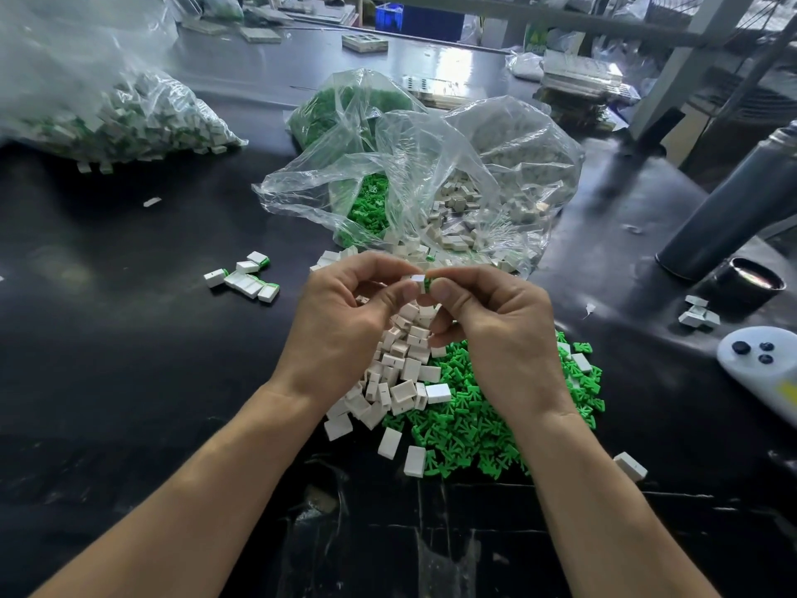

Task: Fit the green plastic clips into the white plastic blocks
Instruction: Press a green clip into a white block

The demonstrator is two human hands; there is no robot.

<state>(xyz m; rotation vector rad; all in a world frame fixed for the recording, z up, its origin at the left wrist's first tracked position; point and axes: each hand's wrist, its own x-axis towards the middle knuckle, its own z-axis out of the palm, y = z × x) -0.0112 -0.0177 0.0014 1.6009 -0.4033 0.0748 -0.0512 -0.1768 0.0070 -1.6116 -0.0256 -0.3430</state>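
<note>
Left hand (353, 304) pinches a block (415, 281); right hand (487, 312) pinches its clip (427, 282), both mostly hidden by fingers.

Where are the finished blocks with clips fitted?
In the head view, the small group of finished blocks lies on the black table, beside the left hand on its left.

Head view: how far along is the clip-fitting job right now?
Done: a few assembled pieces lie left of the hands, and a bag of assembled pieces sits far left. In hand: left hand and right hand pinch one white block with a clip. Left: large piles of white blocks and green clips.
</note>
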